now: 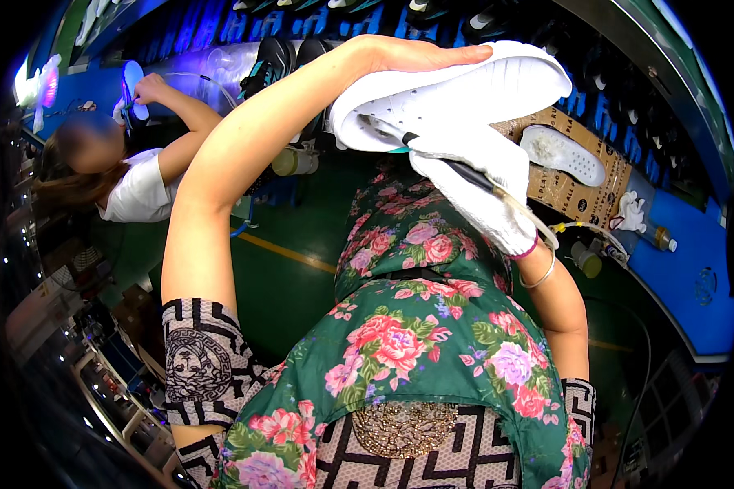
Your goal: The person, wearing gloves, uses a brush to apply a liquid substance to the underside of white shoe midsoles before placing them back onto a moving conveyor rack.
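Observation:
A white shoe sole [473,94] with a raised rim is held up in front of me, its hollow inner side facing down toward my right hand. Along its upper edge, my bare left hand [428,55] is closed, with the thumb lying on the rim. In a white knit glove, my right hand [485,183] is closed round a black-handled brush [465,171] with a clear tube running from its rear end. Its tip reaches into the sole near the narrower left end. Whether the bristles touch the surface, I cannot tell.
Another white sole [564,155] lies on printed cardboard [538,189] at the right. A crumpled white glove [630,212] and small bottle [665,240] rest on the blue table [681,269]. Black shoes [273,65] stand at the back. A co-worker [143,187] sits left, holding a blue sole.

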Action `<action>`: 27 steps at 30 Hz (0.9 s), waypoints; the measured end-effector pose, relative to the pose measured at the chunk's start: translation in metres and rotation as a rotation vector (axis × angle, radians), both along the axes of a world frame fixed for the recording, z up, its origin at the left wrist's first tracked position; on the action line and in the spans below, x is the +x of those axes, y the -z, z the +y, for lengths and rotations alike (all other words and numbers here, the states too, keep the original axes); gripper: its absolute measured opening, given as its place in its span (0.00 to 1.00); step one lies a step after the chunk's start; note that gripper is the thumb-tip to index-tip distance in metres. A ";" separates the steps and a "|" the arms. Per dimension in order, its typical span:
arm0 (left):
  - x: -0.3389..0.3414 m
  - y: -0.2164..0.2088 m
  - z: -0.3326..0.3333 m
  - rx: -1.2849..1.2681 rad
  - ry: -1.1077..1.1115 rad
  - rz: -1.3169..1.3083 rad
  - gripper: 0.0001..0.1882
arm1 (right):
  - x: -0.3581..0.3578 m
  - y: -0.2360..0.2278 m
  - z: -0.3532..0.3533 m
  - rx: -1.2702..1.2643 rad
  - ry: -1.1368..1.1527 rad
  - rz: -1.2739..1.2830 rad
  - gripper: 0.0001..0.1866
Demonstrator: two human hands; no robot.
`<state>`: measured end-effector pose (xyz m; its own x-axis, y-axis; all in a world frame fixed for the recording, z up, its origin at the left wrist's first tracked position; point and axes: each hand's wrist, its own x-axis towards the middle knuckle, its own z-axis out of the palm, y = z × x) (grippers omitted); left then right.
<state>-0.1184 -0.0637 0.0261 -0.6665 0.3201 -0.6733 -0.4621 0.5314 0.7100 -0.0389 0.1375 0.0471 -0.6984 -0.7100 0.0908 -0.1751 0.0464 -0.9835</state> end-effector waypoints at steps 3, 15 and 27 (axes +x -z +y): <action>-0.004 -0.008 0.001 -0.048 0.046 -0.001 0.51 | -0.009 -0.004 0.002 0.024 -0.055 0.277 0.09; -0.005 0.023 -0.011 0.415 -0.188 -0.082 0.48 | -0.006 -0.014 0.013 -0.057 0.091 -0.091 0.11; 0.076 0.067 0.034 1.241 -0.828 -0.014 0.26 | -0.054 -0.016 0.031 0.038 0.495 -0.133 0.07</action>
